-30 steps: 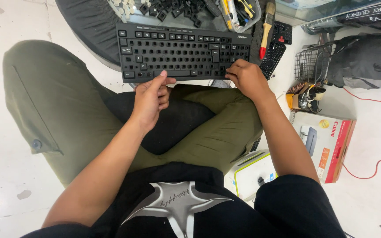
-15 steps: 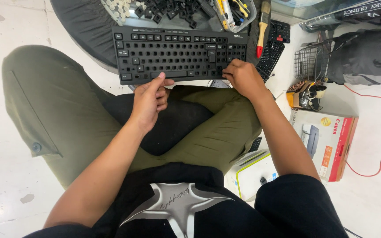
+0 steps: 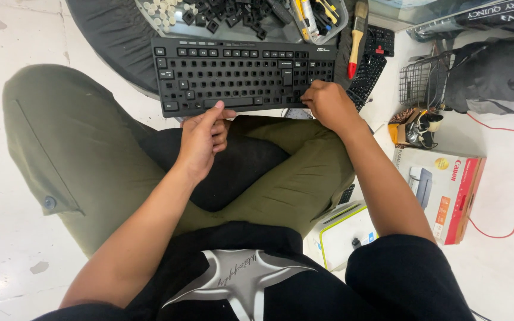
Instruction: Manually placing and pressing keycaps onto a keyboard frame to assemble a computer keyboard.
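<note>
From the head camera, looking down over crossed legs in olive trousers, a black keyboard [image 3: 244,76] lies across the knees with most of its keycaps off, so that rows of bare sockets show and only a scattering of caps remain along the left edge, the top row and the bottom row. The left hand [image 3: 202,139] grips the near edge of the keyboard, thumb pressed up on the front rim by the long bottom key and the other fingers curled under out of sight. The right hand [image 3: 328,106] is clenched at the lower right corner of the board, fingertips tucked onto the keys there; whether it pinches a single cap or only steadies the frame cannot be told. Beyond the keyboard stands a clear plastic tray [image 3: 242,19] holding loose keycaps [image 3: 209,15], pale ones to the left and black ones in the middle, with hand tools at its right end. A brush with a wooden and red handle [image 3: 357,35] lies just to the right of the tray, over a second keyboard [image 3: 371,62]. Further right sit a wire basket [image 3: 422,80] and a printer box [image 3: 444,190] on the floor. Judging by the bare sockets and the tray of caps, the work seems to stand at the stripping or refitting of keys; the next move appears to call for a firm hold by the left hand while the right works the corner keys with care, so as not to tilt the board off the knees.
</note>
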